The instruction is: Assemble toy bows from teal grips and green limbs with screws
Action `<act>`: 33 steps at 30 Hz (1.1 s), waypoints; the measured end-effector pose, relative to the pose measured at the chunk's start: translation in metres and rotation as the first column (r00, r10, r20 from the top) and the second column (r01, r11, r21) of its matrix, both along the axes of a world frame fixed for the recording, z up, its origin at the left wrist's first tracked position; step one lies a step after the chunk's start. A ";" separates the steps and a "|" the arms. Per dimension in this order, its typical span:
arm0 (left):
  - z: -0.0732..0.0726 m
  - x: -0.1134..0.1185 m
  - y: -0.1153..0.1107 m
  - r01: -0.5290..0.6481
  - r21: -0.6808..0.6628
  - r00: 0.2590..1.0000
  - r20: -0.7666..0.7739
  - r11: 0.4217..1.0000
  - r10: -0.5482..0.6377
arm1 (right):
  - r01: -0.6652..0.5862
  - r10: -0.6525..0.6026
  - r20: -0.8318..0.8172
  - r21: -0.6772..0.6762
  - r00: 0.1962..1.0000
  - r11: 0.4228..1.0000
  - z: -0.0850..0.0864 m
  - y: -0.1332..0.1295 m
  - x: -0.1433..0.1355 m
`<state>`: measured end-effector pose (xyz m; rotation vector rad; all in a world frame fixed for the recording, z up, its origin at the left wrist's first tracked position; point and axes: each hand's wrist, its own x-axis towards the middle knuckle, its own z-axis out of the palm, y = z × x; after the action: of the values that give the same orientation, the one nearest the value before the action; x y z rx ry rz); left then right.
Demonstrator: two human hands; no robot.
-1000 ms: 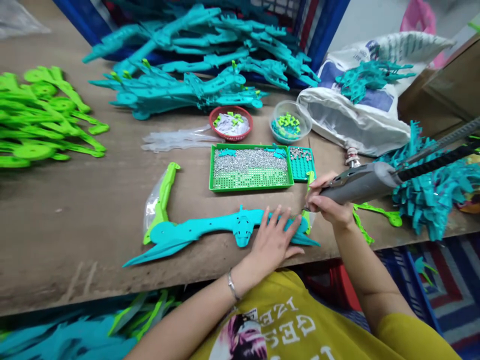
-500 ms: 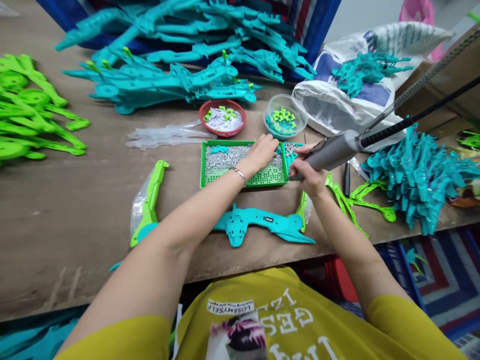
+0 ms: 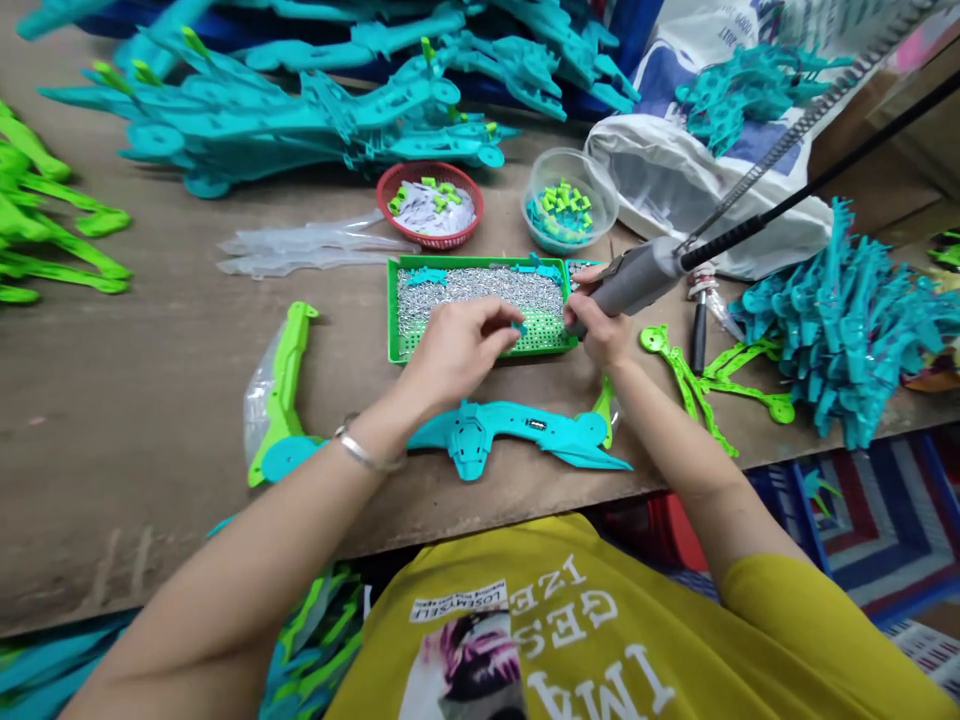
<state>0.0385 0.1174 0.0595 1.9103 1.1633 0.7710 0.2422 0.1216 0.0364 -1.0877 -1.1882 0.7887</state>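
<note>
My left hand (image 3: 459, 345) is over the front of a green tray (image 3: 393, 345) of small silver screws. Between its thumb and fingertips shows a small teal plastic piece (image 3: 520, 328). My right hand (image 3: 600, 325) is wrapped round a grey electric screwdriver (image 3: 643, 282), tilted and hanging from a cable and spring, by the tray's right end. Nearer me lies a teal bow-shaped plastic body (image 3: 517, 420), with a lime green arm (image 3: 287, 395) joined at its left. A second lime green arm (image 3: 604, 405) is at its right end. My left forearm covers part of the body.
Behind the tray stand a red basket (image 3: 382, 205) and a clear bowl (image 3: 611, 185) of small parts. Teal parts (image 3: 315, 120) are heaped at the back, more teal parts (image 3: 847, 330) at the right. A black-handled tool (image 3: 699, 330) lies near lime green pieces (image 3: 694, 390).
My left hand has come back from the tray's right end toward me and to the left, with a small teal piece in its fingers. My right hand keeps hold of the screwdriver. The view has shifted slightly.
</note>
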 end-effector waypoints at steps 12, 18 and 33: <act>-0.033 -0.006 -0.095 0.157 0.191 0.981 -0.145 0.969 -0.130 | -0.082 0.082 0.013 0.039 0.997 0.996 0.000 0.004 0.005; -0.041 -0.011 -0.090 0.178 0.204 0.948 -0.299 0.963 -0.112 | -0.002 0.001 0.066 0.018 0.998 1.000 0.027 -0.030 0.011; -0.039 -0.009 -0.079 0.301 0.153 0.929 -0.271 0.941 -0.253 | -0.248 0.248 -0.013 0.027 0.969 0.968 0.046 -0.118 0.003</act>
<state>0.0293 0.0379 0.0202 2.3257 0.9547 0.5139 0.2453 0.0033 0.0824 -0.9198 -1.3334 0.9702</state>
